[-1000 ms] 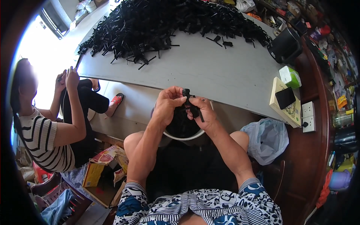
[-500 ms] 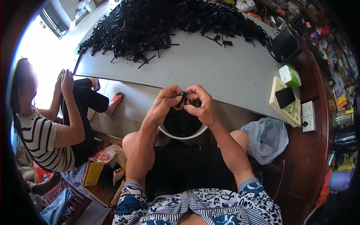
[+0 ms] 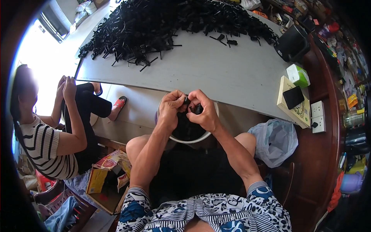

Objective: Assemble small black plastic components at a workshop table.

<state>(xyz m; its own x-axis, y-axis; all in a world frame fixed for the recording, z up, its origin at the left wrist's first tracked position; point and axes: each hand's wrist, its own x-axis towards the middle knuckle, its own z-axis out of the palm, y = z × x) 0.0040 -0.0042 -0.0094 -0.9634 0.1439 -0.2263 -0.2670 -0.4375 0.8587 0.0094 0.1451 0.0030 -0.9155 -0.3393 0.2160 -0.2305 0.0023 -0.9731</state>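
Note:
My left hand pinches a small black plastic piece between thumb and fingers. Close beside it, my right hand is curled around another small black piece; its exact kind is too small to tell. Both hands are above a white bowl at my lap, which holds many similar black pieces. Across the table spreads a large heap of black parts with thin strips. Parts of the bowl are hidden behind my hands.
A grey table reaches across in front. On its right stand a black kettle, a tissue pack and a box. A plastic bag hangs at my right; a cardboard box and a seated person are left.
My hands have moved slightly apart, and the left hand's wrist has shifted right. The black pieces remain in my fingers.

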